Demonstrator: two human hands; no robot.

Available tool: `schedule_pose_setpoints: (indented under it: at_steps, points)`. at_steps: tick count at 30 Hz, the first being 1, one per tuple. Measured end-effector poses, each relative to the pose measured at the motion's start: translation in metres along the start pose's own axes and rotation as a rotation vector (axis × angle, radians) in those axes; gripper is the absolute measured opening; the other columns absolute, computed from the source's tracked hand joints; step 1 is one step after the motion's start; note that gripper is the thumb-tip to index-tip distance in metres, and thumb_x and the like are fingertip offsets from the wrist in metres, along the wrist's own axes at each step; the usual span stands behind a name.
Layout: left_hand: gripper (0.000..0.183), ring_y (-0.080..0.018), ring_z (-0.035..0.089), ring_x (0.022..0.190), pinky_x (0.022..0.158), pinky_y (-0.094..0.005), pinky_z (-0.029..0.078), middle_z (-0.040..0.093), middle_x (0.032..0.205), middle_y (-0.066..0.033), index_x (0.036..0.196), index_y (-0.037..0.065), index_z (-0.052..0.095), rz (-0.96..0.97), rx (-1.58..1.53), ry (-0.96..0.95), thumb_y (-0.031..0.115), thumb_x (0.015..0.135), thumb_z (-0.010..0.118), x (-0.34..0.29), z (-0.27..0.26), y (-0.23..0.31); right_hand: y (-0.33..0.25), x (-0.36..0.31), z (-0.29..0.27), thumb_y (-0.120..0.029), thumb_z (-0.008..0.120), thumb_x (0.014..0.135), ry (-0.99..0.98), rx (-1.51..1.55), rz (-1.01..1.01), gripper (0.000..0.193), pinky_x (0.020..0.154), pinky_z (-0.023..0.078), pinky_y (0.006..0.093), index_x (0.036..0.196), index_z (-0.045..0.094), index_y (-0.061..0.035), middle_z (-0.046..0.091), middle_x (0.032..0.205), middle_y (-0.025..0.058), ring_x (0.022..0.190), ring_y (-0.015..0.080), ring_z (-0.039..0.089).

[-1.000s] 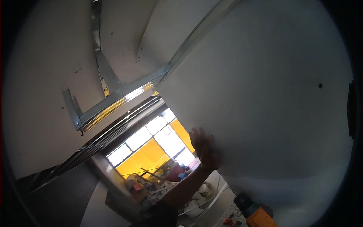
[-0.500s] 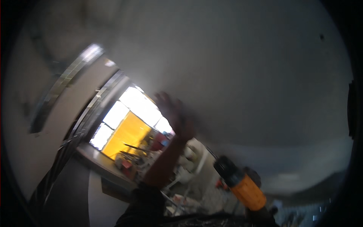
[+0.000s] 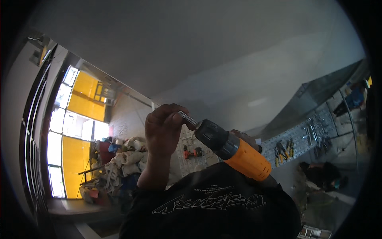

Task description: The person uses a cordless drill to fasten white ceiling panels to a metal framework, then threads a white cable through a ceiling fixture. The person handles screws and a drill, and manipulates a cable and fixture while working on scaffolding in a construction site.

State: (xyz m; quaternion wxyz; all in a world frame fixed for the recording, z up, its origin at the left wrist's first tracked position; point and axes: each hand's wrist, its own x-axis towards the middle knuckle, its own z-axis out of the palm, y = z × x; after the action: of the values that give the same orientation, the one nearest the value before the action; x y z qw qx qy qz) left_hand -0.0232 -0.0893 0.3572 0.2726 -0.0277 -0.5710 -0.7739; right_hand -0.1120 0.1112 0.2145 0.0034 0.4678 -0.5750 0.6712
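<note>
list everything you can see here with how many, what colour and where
orange drill: one, orange and black, centre
drill bit: one, silver, at the drill's tip
large panel: one, pale grey, across the top
window panes: several, bright white, left
yellow panels: at least two, left
sacks: several, beige, heaped left of centre
red and black tool: at least one, below centre
pliers: several, mostly yellow handles, right
black shirt: one, printed, bottom
left hand: one, bare, pinching the bit
right hand: one, bare, mostly hidden behind the drill
</note>
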Motion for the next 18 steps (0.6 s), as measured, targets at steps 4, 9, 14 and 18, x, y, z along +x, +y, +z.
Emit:
schedule_pose_setpoints:
  at_steps: [4, 9, 14, 18]
  points:
    - [0.016, -0.0266, 0.07, 0.082, 0.071, -0.0372, 0.06, 0.069, 0.095, -0.0187, 0.106, -0.006, 0.066, -0.135, -0.15, -0.029, 0.007, 0.097, 0.064, -0.006, -0.018, 0.004, -0.008, -0.015, 0.03, -0.02, 0.085, 0.078, 0.148, -0.228, -0.096, 0.054, 0.073, 0.055, 0.039, 0.123, 0.063, 0.0016, 0.071, 0.095, 0.0105, 0.083, 0.0262, 0.071]
    - [0.015, -0.0291, 0.072, 0.079, 0.071, -0.0403, 0.061, 0.071, 0.095, -0.0176, 0.103, -0.007, 0.068, -0.292, -0.215, 0.059, 0.005, 0.096, 0.062, -0.021, -0.049, -0.008, -0.024, -0.005, 0.013, -0.017, 0.083, 0.076, 0.022, -0.39, -0.318, 0.059, 0.075, 0.053, 0.0402, 0.128, 0.062, 0.0005, 0.072, 0.099, 0.0102, 0.082, 0.0245, 0.069]
    - [0.019, -0.0269, 0.07, 0.087, 0.081, -0.0397, 0.058, 0.07, 0.103, -0.016, 0.11, -0.006, 0.067, -0.37, -0.17, 0.049, 0.008, 0.099, 0.06, -0.028, -0.08, -0.047, -0.021, -0.008, 0.011, -0.011, 0.081, 0.074, 0.091, -0.729, -0.454, 0.04, 0.079, 0.051, 0.039, 0.113, 0.071, -0.0064, 0.077, 0.096, 0.0032, 0.078, 0.0169, 0.07]
    - [0.021, -0.0274, 0.071, 0.087, 0.084, -0.0402, 0.059, 0.07, 0.098, -0.0161, 0.11, -0.009, 0.066, -0.405, -0.31, 0.107, 0.008, 0.099, 0.062, -0.031, -0.094, -0.056, -0.018, 0.004, 0.011, -0.02, 0.077, 0.08, 0.034, -0.646, -0.436, 0.041, 0.067, 0.053, 0.0347, 0.119, 0.071, -0.0071, 0.076, 0.084, 0.0033, 0.068, 0.0176, 0.07]
